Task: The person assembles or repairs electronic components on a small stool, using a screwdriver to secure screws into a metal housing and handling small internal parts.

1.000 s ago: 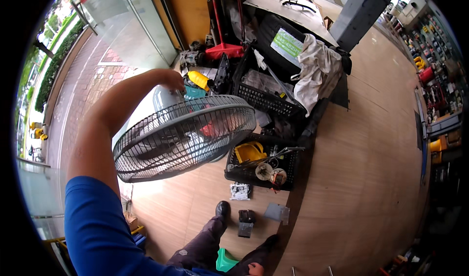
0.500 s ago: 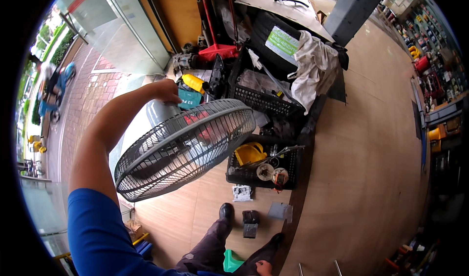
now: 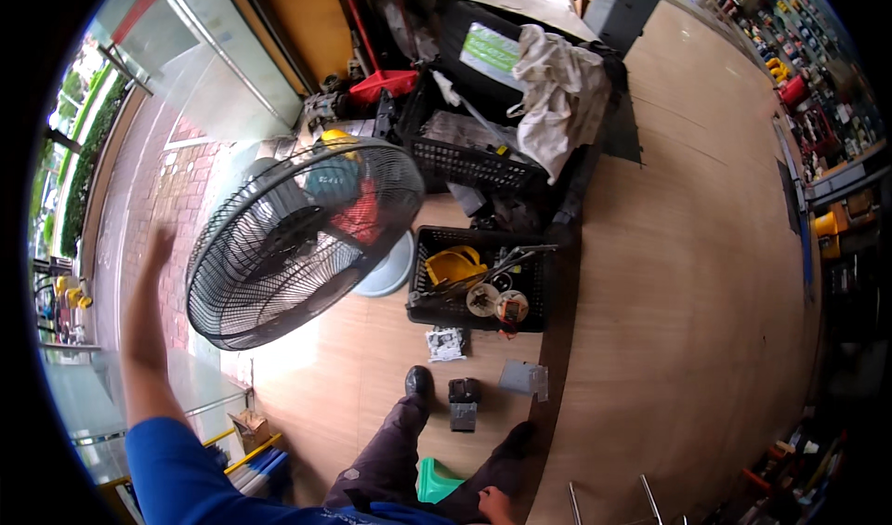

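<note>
A grey standing fan (image 3: pixel 279 293) with a wire cage leans at centre left, above a round light base (image 3: pixel 386 269). My left hand (image 3: pixel 160 242) is raised left of the cage, apart from it, against the glass and pavement; its fingers are blurred. Low at the bottom, my right hand (image 3: pixel 492 502) hangs by my thigh with fingers curled; whether it holds anything is too small to tell. Beside the fan base sits a black crate (image 3: pixel 423 311) with a yellow item (image 3: pixel 451 269), round white parts and metal rods.
Behind stand a tyre (image 3: pixel 455 51) with white cloth (image 3: pixel 557 79), another crate (image 3: pixel 465 163) and a red broom (image 3: pixel 381 84). A glass door (image 3: pixel 149 23) opens onto pavement. Small items (image 3: pixel 463 404) lie by my feet. Stocked shelves (image 3: pixel 818 88) line the right.
My left hand has come off the top of the fan and moved left and down. The fan head has shifted up and left in view, showing more of the round base.
</note>
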{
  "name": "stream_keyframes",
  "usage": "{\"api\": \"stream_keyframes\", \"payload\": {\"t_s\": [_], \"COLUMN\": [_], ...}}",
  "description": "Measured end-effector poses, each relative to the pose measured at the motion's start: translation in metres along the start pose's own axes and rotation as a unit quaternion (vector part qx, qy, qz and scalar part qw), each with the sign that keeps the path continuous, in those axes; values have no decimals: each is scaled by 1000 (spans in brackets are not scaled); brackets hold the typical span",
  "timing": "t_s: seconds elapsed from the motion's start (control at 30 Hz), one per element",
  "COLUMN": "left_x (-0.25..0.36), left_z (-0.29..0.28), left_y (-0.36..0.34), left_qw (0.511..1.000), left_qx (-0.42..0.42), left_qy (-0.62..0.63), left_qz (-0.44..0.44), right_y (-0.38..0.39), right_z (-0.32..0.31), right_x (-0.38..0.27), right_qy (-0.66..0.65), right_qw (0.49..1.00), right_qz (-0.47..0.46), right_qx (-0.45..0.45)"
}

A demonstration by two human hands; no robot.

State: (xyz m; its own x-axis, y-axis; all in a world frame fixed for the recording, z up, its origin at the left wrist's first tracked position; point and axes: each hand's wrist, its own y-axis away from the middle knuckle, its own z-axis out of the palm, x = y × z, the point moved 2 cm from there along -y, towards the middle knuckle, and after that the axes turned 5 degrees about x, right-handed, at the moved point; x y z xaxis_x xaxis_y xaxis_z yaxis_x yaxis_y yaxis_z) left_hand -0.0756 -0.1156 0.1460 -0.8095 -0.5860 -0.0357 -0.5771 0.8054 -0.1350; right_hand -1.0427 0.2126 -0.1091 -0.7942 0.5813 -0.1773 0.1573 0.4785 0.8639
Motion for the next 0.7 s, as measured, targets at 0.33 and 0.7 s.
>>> {"api": "stream_keyframes", "payload": {"t_s": [0.33, 0.7], "left_x": [309, 357], "left_z": [16, -27], "left_y": [671, 814], "left_qw": [741, 438], "left_qx": [-665, -848], "left_qy": [90, 85], "left_qz": [-11, 287], "right_y": [6, 19], "right_z": [-118, -103], "right_x": [93, 174], "right_qy": [-62, -53], "right_qw": [996, 996], "right_qz": [-49, -73], "right_qx": [30, -26]}}
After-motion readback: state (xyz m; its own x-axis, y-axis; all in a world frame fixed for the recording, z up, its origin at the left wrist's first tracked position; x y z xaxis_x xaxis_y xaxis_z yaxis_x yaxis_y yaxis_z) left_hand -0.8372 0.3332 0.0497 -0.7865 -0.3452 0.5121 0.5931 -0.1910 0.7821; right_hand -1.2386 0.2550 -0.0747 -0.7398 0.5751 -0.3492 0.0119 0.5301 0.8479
